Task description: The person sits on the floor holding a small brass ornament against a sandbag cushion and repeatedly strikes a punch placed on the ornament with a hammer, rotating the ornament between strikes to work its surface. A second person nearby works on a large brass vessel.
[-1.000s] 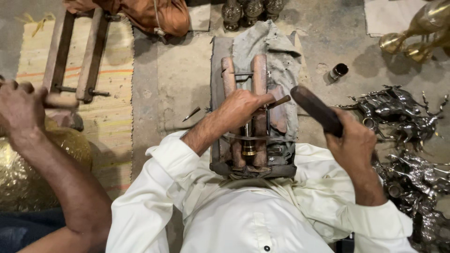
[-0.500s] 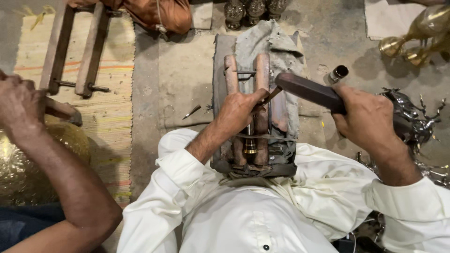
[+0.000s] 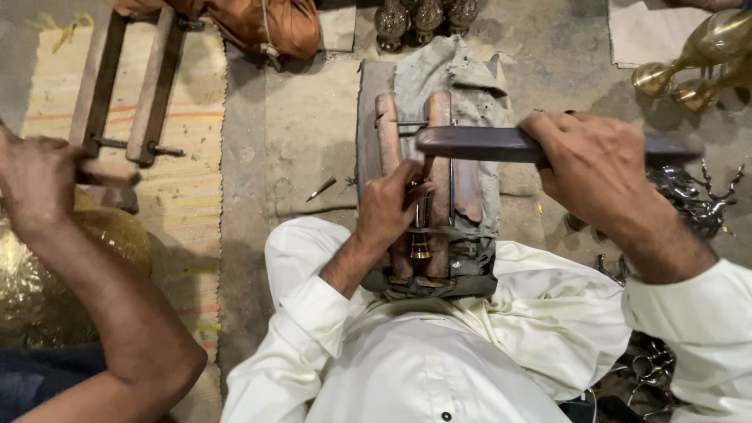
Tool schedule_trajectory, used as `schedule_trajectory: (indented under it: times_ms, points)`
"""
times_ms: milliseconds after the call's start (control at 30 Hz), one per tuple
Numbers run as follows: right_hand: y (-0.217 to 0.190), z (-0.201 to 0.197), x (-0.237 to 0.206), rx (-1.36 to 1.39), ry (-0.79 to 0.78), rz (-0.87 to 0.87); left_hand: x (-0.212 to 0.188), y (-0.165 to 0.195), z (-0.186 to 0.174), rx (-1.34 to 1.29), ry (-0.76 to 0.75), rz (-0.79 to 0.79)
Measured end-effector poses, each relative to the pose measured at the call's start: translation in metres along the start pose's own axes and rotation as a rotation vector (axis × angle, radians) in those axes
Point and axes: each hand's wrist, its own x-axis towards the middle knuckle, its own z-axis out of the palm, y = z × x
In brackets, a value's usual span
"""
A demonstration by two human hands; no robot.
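The left hand (image 3: 389, 205) pinches a small brass piece (image 3: 421, 243) upright in a wooden clamp (image 3: 439, 157). The right hand (image 3: 591, 168) grips a dark, flat wooden bar (image 3: 474, 143) level above it.

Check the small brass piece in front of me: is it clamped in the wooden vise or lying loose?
Clamped. The brass piece stands upright between the two bars of the wooden vise, the left hand at it, while the right hand holds a dark bar above.

A second wooden clamp (image 3: 125, 90) is seen left of the hands, gripped by a co-worker's hand (image 3: 35, 184). Brass goblets (image 3: 693, 63) and dark metal figurines (image 3: 697, 204) are piled rightward.
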Motion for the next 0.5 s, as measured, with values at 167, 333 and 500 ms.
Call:
schedule_trajectory:
  times_ms: [167,333,500]
  points:
    - [-0.015,-0.017,0.016,-0.133,-0.037,-0.077,-0.010,0.011,-0.003,-0.051,0.055,-0.166]
    - [-0.025,-0.029,0.019,-0.086,0.086,-0.122,-0.015,0.013,-0.001,-0.063,0.097,-0.134]
    - [-0.029,-0.027,0.013,-0.272,-0.114,-0.124,-0.025,0.004,0.004,-0.171,0.101,-0.223]
